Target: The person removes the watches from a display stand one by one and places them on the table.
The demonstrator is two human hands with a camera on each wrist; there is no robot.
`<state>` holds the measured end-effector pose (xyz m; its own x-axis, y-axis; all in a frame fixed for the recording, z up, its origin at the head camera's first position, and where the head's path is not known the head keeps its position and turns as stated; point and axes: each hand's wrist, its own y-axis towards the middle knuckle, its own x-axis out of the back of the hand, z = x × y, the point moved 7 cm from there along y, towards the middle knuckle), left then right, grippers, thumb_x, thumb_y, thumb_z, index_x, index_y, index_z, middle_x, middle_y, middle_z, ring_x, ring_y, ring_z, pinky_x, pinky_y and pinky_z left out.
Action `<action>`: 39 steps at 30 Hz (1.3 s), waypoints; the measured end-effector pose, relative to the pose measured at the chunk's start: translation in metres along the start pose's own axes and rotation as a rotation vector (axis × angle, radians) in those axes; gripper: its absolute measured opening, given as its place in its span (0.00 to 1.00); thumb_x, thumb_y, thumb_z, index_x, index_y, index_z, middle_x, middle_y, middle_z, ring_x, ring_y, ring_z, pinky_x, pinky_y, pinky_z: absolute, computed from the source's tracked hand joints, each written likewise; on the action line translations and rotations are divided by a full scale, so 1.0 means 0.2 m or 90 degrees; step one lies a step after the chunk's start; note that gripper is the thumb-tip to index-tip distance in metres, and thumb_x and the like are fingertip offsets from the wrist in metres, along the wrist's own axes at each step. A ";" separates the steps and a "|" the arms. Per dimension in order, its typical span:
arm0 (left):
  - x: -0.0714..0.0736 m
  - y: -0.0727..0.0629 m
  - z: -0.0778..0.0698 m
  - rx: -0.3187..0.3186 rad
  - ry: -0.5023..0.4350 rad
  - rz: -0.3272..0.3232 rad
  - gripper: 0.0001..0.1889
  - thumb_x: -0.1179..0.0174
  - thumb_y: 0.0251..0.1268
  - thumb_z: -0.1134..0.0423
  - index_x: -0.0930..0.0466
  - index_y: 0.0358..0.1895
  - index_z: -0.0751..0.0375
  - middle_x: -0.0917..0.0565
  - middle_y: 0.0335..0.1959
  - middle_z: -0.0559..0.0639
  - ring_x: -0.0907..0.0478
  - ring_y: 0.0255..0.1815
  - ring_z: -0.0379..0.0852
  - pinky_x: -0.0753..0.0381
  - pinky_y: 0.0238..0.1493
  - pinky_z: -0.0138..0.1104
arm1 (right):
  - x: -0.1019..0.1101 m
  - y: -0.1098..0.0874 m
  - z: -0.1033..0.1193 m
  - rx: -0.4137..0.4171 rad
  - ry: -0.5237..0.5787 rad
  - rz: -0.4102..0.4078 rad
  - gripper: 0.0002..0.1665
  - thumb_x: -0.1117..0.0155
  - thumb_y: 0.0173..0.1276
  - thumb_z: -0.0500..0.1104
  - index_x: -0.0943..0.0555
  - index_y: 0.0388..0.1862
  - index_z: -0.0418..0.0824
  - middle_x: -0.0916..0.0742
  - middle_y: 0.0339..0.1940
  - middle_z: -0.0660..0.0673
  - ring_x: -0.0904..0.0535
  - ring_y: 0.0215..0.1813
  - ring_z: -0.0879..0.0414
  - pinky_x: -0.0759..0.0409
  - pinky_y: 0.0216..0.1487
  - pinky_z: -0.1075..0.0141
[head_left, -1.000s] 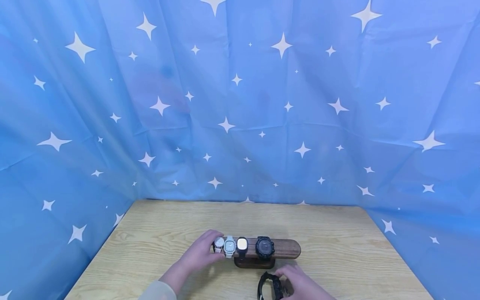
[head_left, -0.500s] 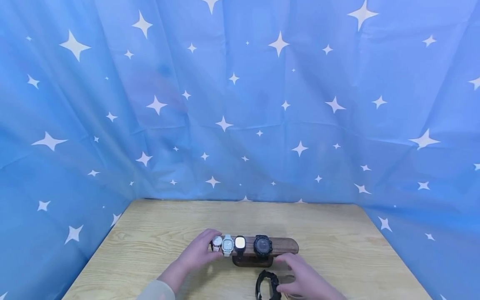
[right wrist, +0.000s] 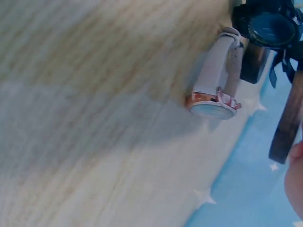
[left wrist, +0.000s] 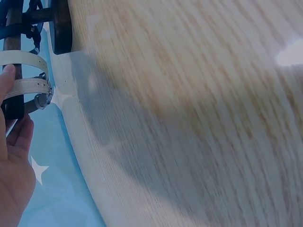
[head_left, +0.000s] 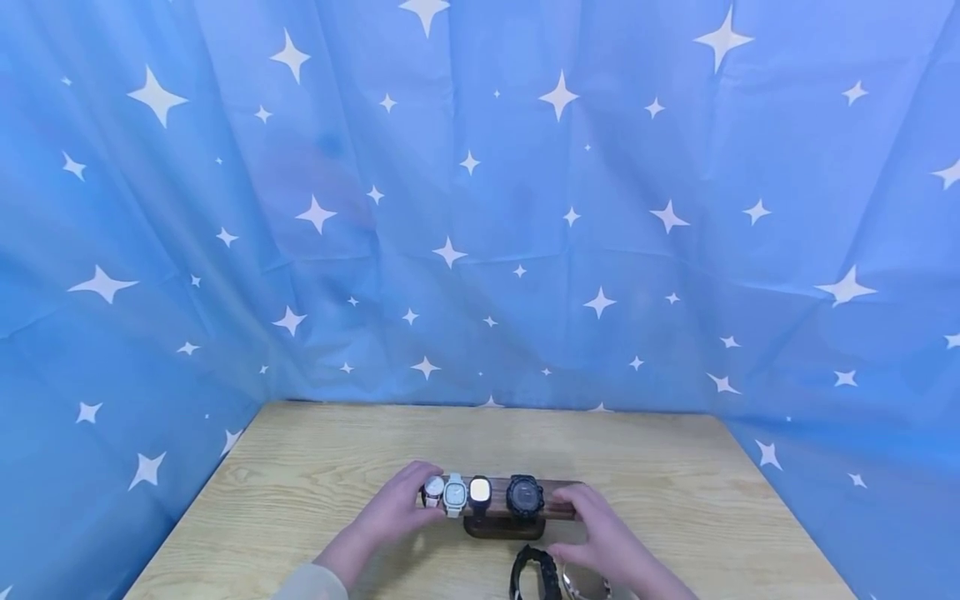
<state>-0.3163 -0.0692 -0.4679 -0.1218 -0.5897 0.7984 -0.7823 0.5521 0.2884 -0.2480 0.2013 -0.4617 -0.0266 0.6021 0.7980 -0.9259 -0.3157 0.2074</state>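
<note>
My left hand grips the left end of a dark wooden watch stand; in the left wrist view its thumb overlaps a white strap and its fingers curl behind the bar. On the bar sit a small white watch, a pale square-faced watch, a dark-strapped watch with a bright face and a chunky black watch. My right hand is spread at the bar's right end, index finger over the wood and thumb lower down, holding no watch.
A black-strapped watch stands looped on the table in front of the stand. Beside it, below my right hand, lies a white-strapped, rose-gold watch. A blue star-patterned curtain hangs behind and along the sides.
My right hand has let go of the looped black-strapped watch and moved up to the right end of the stand, uncovering the rose-gold watch. The left hand keeps its place.
</note>
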 end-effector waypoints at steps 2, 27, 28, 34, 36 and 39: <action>0.00 0.00 0.00 0.001 -0.003 0.002 0.31 0.33 0.52 0.53 0.29 0.59 0.61 0.25 0.55 0.50 0.27 0.56 0.50 0.28 0.59 0.46 | 0.01 0.01 0.01 0.000 -0.009 -0.017 0.42 0.26 0.49 0.55 0.29 0.60 0.39 0.25 0.57 0.46 0.29 0.57 0.48 0.25 0.55 0.49; -0.01 0.00 0.00 0.006 0.001 -0.005 0.31 0.33 0.52 0.54 0.29 0.59 0.63 0.25 0.55 0.50 0.27 0.55 0.50 0.28 0.59 0.46 | -0.02 0.21 0.09 -0.021 -0.025 -0.017 0.42 0.24 0.49 0.51 0.28 0.61 0.38 0.26 0.58 0.41 0.31 0.59 0.42 0.28 0.56 0.46; -0.01 0.00 0.00 0.003 0.001 -0.006 0.31 0.33 0.52 0.54 0.29 0.59 0.63 0.25 0.55 0.50 0.27 0.55 0.50 0.28 0.58 0.46 | -0.02 0.21 0.10 -0.016 -0.034 -0.017 0.41 0.25 0.49 0.51 0.28 0.61 0.38 0.26 0.57 0.41 0.31 0.59 0.42 0.27 0.55 0.46; -0.02 0.00 0.00 -0.004 0.004 -0.008 0.31 0.33 0.51 0.54 0.29 0.58 0.63 0.25 0.54 0.49 0.27 0.55 0.49 0.27 0.58 0.45 | -0.03 0.23 0.12 0.033 -0.065 -0.024 0.34 0.25 0.50 0.47 0.24 0.56 0.39 0.24 0.51 0.46 0.30 0.54 0.45 0.24 0.49 0.48; -0.02 0.00 0.01 -0.003 0.007 -0.007 0.31 0.33 0.51 0.54 0.29 0.59 0.63 0.25 0.54 0.49 0.27 0.55 0.49 0.28 0.58 0.45 | -0.04 0.22 0.11 0.034 -0.056 -0.029 0.33 0.25 0.49 0.46 0.23 0.55 0.38 0.24 0.51 0.46 0.29 0.54 0.45 0.24 0.49 0.48; -0.02 0.00 0.01 0.000 0.005 -0.006 0.31 0.33 0.52 0.54 0.29 0.59 0.62 0.25 0.55 0.49 0.28 0.56 0.49 0.28 0.59 0.46 | -0.03 0.21 0.10 0.034 -0.043 -0.036 0.33 0.25 0.49 0.45 0.23 0.55 0.38 0.24 0.51 0.45 0.29 0.53 0.45 0.24 0.50 0.48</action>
<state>-0.3166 -0.0678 -0.4724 -0.1103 -0.5903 0.7996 -0.7835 0.5467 0.2955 -0.2796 0.1701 -0.4461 0.0526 0.5706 0.8195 -0.9036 -0.3221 0.2823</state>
